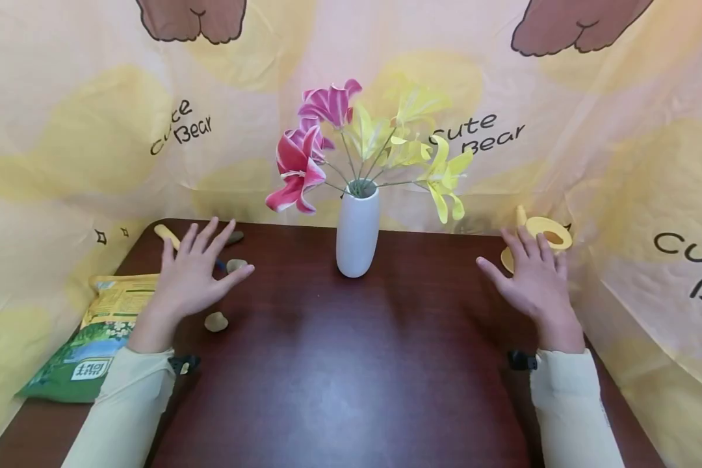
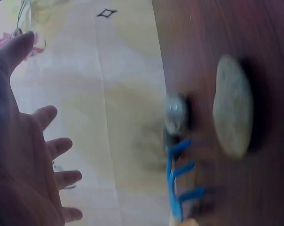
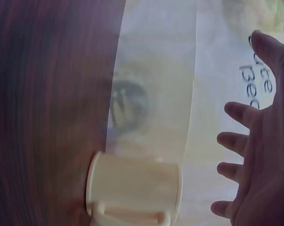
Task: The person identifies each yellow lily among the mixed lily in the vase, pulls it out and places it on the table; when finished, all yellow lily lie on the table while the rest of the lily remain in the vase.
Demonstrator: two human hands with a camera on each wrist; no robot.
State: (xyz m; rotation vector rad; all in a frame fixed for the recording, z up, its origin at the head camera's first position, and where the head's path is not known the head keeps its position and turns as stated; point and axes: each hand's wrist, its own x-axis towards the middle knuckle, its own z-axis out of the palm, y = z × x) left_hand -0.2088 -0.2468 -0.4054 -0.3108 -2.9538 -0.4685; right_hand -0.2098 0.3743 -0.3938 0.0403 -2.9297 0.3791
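A white vase (image 1: 357,232) with pink and yellow artificial flowers (image 1: 363,140) stands at the back middle of the dark wooden table (image 1: 351,364). My left hand (image 1: 194,273) hovers open, fingers spread, left of the vase, above a small blue rake (image 2: 179,181) with a yellow handle (image 1: 167,234) and some pebbles (image 1: 216,321). My right hand (image 1: 532,279) hovers open on the right, just in front of a yellow watering can (image 1: 543,233). Neither hand holds anything. In the right wrist view the pale can (image 3: 135,188) lies under the spread fingers (image 3: 236,141).
A green and yellow bag (image 1: 90,341) lies at the table's left edge. More pebbles (image 1: 236,264) sit near the rake. A yellow "Cute Bear" printed sheet (image 1: 93,130) walls the table on three sides.
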